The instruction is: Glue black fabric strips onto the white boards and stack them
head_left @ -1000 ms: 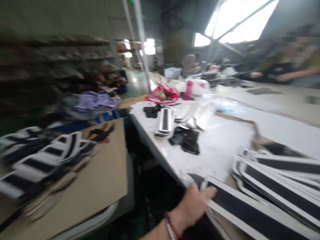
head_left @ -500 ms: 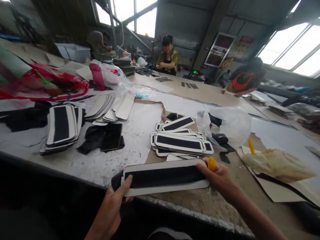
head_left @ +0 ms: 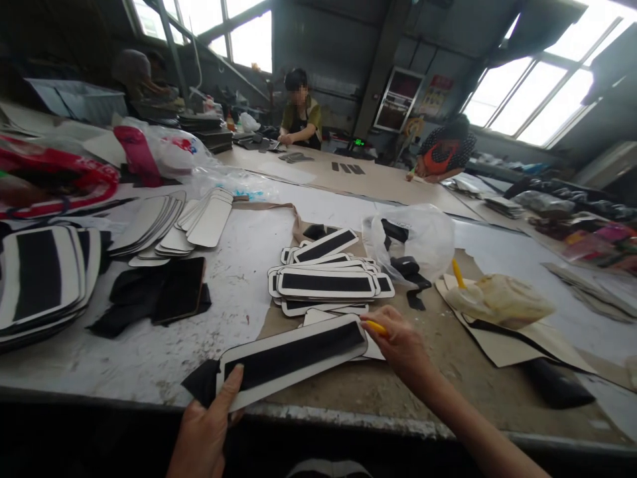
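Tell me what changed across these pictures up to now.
A second ago only the left hand was on the long black-and-white strip at the table edge, with the view turned left. The view then swung to the table, and the right hand, holding a yellow tool, came to the strip's far end. Since half a second ago the strip tilted, its right end higher. Both hands kept hold; the stacked strips stayed put.

We saw long strip (head_left: 293, 355) white-edged with black centre band. Stack (head_left: 326, 284) behind showed same black-on-white pattern. Yellow tool (head_left: 377, 327) (only small part visible). Pile at left (head_left: 42, 279) black and white too. Plain white pieces (head_left: 199, 219); red-and-white bag (head_left: 164, 149); table (head_left: 239, 265) dirty white.
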A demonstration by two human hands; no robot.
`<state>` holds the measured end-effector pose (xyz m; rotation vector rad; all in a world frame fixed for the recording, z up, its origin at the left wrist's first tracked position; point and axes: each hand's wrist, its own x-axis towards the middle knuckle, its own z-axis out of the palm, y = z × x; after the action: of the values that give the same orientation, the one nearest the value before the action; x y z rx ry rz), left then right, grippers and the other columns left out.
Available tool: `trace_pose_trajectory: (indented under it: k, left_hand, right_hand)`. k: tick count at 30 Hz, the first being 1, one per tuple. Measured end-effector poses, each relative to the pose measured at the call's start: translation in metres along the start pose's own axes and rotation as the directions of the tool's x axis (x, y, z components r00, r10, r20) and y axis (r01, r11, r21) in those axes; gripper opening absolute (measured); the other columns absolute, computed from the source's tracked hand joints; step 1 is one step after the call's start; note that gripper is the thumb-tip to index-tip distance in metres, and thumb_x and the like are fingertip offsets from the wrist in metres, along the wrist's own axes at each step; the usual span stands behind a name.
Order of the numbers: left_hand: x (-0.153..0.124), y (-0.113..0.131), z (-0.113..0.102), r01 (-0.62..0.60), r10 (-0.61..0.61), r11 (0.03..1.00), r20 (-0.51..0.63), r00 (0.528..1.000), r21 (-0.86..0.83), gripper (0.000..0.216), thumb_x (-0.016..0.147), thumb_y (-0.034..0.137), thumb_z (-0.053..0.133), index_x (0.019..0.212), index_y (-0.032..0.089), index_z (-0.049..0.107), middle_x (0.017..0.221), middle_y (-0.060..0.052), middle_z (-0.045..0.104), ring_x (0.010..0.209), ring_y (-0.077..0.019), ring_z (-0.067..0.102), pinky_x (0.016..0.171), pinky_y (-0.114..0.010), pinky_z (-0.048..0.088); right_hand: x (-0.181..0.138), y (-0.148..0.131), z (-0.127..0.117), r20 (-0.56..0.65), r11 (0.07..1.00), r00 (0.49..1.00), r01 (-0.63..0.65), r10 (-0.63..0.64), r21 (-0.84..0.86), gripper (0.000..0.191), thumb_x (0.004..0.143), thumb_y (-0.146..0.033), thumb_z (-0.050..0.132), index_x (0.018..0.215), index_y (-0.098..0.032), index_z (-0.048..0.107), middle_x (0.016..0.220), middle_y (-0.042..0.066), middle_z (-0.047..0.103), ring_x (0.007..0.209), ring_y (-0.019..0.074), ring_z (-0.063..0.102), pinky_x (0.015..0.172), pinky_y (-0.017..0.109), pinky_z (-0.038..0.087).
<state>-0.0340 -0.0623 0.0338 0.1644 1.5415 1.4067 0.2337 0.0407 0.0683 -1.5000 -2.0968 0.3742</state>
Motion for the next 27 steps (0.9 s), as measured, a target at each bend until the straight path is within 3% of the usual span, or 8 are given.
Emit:
trace_pose_trajectory:
  k: [3, 8, 13, 18, 22, 27]
  left_hand:
    - [-0.001, -0.006, 0.007, 0.008, -0.008, 1.0, 0.01, 1.0, 0.025, 0.046, 0.061, 0.04, 0.082, 0.099, 0.019, 0.066, 0.091, -0.004, 0.071, 0.086, -0.0261, 0.067, 0.057, -0.026, 0.055]
    - [-0.001, -0.015, 0.014, 0.02, -0.023, 0.999, 0.048, 0.999, 0.05, 0.044, 0.062, 0.041, 0.081, 0.097, 0.02, 0.065, 0.083, -0.001, 0.07, 0.08, -0.0222, 0.067, 0.055, -0.023, 0.052]
    - [0.001, -0.02, 0.017, 0.044, -0.049, 0.996, 0.071, 0.996, 0.074, 0.048, 0.061, 0.042, 0.081, 0.099, 0.019, 0.065, 0.091, -0.004, 0.071, 0.084, -0.0231, 0.066, 0.059, -0.024, 0.052]
    - [0.002, -0.02, 0.019, 0.029, -0.035, 0.992, 0.043, 0.998, 0.124, 0.043, 0.061, 0.041, 0.08, 0.094, 0.018, 0.065, 0.083, -0.003, 0.07, 0.078, -0.0223, 0.066, 0.056, -0.023, 0.051]
    - [0.003, -0.021, 0.02, 0.041, -0.045, 0.988, 0.028, 0.999, 0.146, 0.043, 0.059, 0.042, 0.081, 0.091, 0.017, 0.066, 0.077, -0.002, 0.069, 0.073, -0.0202, 0.064, 0.054, -0.022, 0.049]
    - [0.005, -0.022, 0.022, 0.042, -0.044, 0.986, 0.009, 0.999, 0.161, 0.05, 0.051, 0.048, 0.082, 0.086, 0.016, 0.066, 0.072, 0.0, 0.066, 0.064, -0.0165, 0.058, 0.048, -0.021, 0.045]
  right_hand:
    - [-0.006, 0.008, 0.009, 0.089, 0.983, 0.996, 0.025, -0.009, -0.184, 0.027, 0.088, -0.017, 0.051, 0.106, -0.027, 0.068, 0.093, 0.004, 0.065, 0.084, 0.0175, 0.063, 0.074, 0.026, 0.047]
    - [-0.008, 0.018, 0.02, 0.179, 0.937, 0.983, 0.016, 0.05, -0.349, 0.017, 0.088, -0.017, 0.053, 0.092, -0.024, 0.068, 0.092, 0.004, 0.064, 0.085, 0.0176, 0.062, 0.071, 0.025, 0.045]
    - [-0.007, 0.021, 0.022, 0.277, 0.913, 0.959, 0.053, 0.067, -0.405, 0.013, 0.087, -0.014, 0.051, 0.088, -0.02, 0.062, 0.095, 0.005, 0.062, 0.089, 0.0181, 0.059, 0.071, 0.025, 0.042]
    - [-0.007, 0.022, 0.016, 0.339, 0.914, 0.939, 0.079, 0.066, -0.397, 0.012, 0.087, -0.014, 0.05, 0.093, -0.019, 0.059, 0.098, 0.007, 0.059, 0.09, 0.019, 0.057, 0.067, 0.025, 0.041]
    - [-0.009, 0.029, 0.017, 0.363, 0.928, 0.928, 0.058, 0.086, -0.369, 0.016, 0.09, -0.014, 0.049, 0.1, -0.02, 0.061, 0.105, 0.008, 0.059, 0.1, 0.0198, 0.055, 0.076, 0.026, 0.042]
    - [-0.008, 0.033, 0.022, 0.383, 0.917, 0.915, 0.042, 0.124, -0.398, 0.016, 0.089, -0.013, 0.05, 0.094, -0.02, 0.064, 0.103, 0.007, 0.061, 0.102, 0.0204, 0.054, 0.08, 0.026, 0.041]
